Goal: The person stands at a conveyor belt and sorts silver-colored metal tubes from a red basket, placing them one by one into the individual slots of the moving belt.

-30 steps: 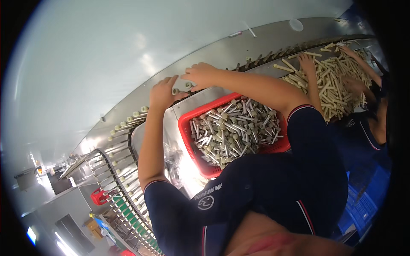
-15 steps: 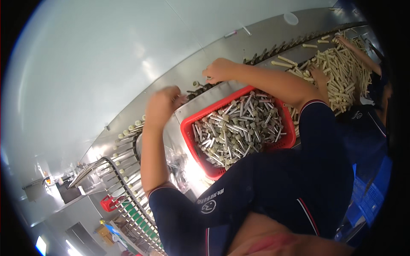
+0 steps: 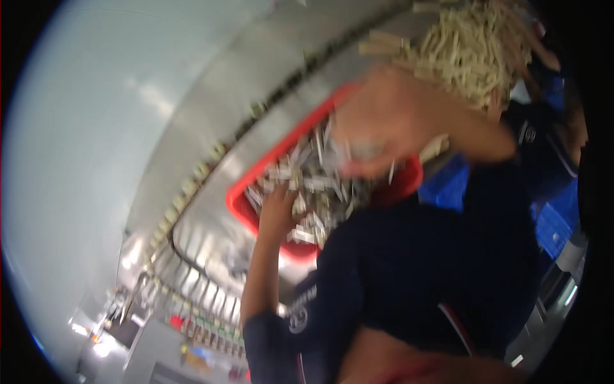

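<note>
A red plastic basket (image 3: 238,198) holds a heap of small metal rods with greenish-grey round heads (image 3: 320,185). My left hand (image 3: 276,214) reaches into the basket's left part, its fingers apart and touching the pieces. Above the basket's right part is my right hand (image 3: 377,125), smeared by motion; its fingers and anything in them cannot be made out. Beyond the basket runs a dark conveyor chain (image 3: 291,82), with several of the round-headed pieces (image 3: 217,151) set along it.
A large pile of pale cream sticks (image 3: 470,48) lies on the steel table (image 3: 211,102) at the far right, beside a co-worker's arm (image 3: 534,45). Blue crates (image 3: 444,185) stand at the right. The conveyor curves back toward me at the left, carrying rods (image 3: 204,291).
Both hands have left the conveyor chain and come back to the basket, the left into the pieces, the right above them. The view has shifted, and more pieces now show on the chain.
</note>
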Tool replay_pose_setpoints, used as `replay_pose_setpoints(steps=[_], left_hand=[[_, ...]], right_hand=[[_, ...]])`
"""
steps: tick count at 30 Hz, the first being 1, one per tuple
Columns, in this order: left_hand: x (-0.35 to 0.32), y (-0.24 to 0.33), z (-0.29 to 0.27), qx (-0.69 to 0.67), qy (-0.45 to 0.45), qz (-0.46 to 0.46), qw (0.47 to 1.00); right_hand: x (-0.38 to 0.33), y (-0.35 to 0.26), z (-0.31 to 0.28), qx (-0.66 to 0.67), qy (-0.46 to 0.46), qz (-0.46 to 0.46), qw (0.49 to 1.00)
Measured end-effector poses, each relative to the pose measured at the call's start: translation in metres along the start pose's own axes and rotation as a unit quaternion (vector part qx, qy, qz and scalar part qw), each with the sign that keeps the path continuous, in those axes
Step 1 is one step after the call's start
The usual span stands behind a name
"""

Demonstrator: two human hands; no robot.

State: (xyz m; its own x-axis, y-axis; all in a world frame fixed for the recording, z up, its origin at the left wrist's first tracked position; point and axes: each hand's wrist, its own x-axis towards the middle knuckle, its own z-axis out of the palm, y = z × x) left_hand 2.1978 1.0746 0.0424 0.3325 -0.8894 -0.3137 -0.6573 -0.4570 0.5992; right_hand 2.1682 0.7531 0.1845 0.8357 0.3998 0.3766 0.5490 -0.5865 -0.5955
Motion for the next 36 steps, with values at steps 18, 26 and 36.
replay_pose_setpoints(steps=[18, 26, 36], left_hand=[[0.201, 0.096, -0.128, 0.037, 0.213, 0.261, 0.941], [0.012, 0.051, -0.043, 0.036, 0.021, 0.108, 0.993], [0.109, 0.031, -0.093, 0.227, 0.267, 0.095, 0.932]], right_hand=[[-0.174, -0.013, 0.102, -0.058, 0.107, 0.349, 0.929], [-0.187, -0.005, 0.114, 0.031, 0.083, 0.423, 0.902], [-0.024, 0.094, 0.056, -0.362, -0.029, 0.119, 0.924]])
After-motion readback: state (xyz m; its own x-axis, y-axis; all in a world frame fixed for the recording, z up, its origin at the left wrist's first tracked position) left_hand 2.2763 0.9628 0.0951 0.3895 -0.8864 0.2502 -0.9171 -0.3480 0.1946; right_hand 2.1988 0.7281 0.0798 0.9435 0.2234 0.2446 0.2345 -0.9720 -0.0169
